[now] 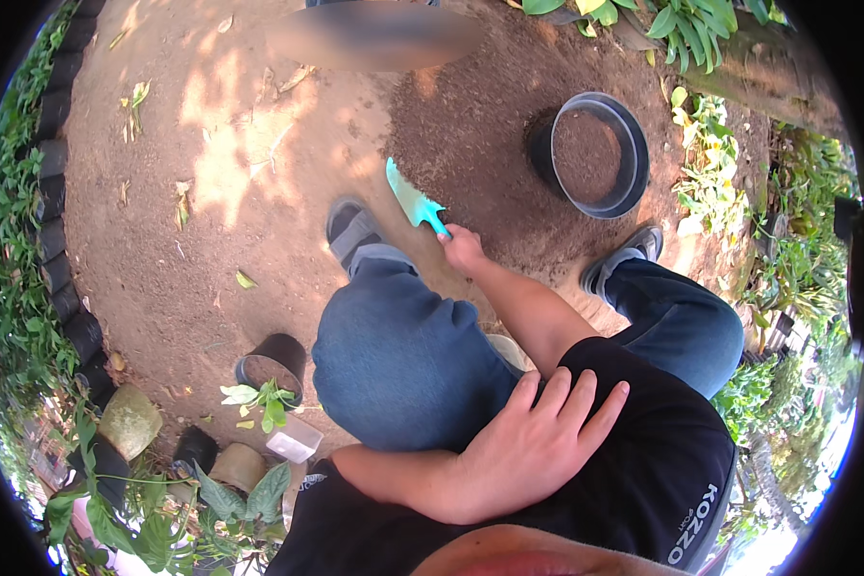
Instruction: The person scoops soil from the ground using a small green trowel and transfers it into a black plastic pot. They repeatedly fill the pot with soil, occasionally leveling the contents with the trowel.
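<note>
My right hand (464, 250) grips the turquoise handle of a garden hand trowel (412, 194). The soil-dusted blade points up and to the left, low over or on the ground at the edge of a dark patch of loose soil (468, 137). To the right of it stands a black plastic plant pot (547, 155) with brown soil (587, 155) inside, below its rim. My left hand (529, 453) lies across my body on the black sleeve of my right arm, fingers spread, holding nothing.
At lower left, a small black pot (281, 353) with a leafy seedling (266, 403) leans over beside a clear plastic container (295, 439). More pots (239, 466) and large-leaved plants (248, 497) stand behind. A dark edging (54, 201) borders the ground. A blurred oval (374, 36) covers the top.
</note>
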`<state>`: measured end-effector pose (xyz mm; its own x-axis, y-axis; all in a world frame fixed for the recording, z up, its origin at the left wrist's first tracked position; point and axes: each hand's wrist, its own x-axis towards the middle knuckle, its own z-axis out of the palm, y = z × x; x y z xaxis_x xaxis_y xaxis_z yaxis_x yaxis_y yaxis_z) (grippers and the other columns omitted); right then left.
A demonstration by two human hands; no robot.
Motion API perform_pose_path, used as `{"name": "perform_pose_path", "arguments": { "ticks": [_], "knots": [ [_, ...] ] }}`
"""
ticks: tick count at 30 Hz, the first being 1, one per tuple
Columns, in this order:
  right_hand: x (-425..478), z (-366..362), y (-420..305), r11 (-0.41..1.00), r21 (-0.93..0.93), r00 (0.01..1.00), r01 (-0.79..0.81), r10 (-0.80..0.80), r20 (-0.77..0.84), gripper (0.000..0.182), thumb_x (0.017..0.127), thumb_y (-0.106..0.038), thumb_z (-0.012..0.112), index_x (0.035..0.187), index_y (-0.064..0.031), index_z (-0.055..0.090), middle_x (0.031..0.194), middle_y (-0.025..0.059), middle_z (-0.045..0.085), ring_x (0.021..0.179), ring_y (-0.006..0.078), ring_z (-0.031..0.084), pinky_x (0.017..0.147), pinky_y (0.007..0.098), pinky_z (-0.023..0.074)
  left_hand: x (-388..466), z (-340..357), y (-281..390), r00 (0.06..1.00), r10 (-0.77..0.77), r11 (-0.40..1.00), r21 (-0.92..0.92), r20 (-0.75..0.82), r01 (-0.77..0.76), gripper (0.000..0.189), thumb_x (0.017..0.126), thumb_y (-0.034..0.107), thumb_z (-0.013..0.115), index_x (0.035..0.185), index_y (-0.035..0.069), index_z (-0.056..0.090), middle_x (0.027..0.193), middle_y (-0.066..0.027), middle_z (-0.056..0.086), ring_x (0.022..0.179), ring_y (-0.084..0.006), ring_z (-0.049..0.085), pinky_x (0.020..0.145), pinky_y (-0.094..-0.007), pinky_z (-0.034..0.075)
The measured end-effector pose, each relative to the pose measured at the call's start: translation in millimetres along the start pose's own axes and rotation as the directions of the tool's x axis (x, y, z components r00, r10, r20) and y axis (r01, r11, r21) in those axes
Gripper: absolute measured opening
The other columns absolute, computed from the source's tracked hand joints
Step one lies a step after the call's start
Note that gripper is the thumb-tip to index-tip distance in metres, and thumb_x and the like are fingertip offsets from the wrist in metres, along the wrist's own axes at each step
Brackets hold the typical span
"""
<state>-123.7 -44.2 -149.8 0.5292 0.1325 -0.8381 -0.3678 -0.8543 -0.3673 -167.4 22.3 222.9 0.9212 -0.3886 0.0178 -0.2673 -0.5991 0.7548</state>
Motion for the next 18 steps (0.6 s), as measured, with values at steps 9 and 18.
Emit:
{"name": "perform_pose_path", "arguments": {
  "ticks": [9,18],
  "knots": [
    [-15,0,-13,0.996,-0.086,0.987,-0.005,-0.009,-0.160,0.030,0.088,-0.029,0.055,0.113,-0.0121,0.059,0.112,0.0142,0.059,0.110,0.0346,0.046,0.093,0.0422,0.0398,-3,-3,2,1.000,0.019,1.000,0.010,-0.017,-0.019,0.050,0.077,0.017,0.051,0.126,0.005,0.050,0.108,-0.0144,0.054,0.095,-0.0242,0.055,0.078,-0.0344,0.044],
    [-47,-28,-10,0.977,-0.154,0.969,0.148,-0.175,-0.174,0.028,0.085,-0.027,0.059,0.107,-0.0098,0.062,0.103,0.0183,0.061,0.104,0.0366,0.050,0.090,0.0437,0.0408,-9,-1,13,0.999,0.028,0.991,-0.130,0.018,-0.026,0.060,0.076,0.029,0.066,0.127,0.005,0.047,0.109,-0.0116,0.054,0.099,-0.0235,0.053,0.082,-0.0342,0.042]
  ]
}}
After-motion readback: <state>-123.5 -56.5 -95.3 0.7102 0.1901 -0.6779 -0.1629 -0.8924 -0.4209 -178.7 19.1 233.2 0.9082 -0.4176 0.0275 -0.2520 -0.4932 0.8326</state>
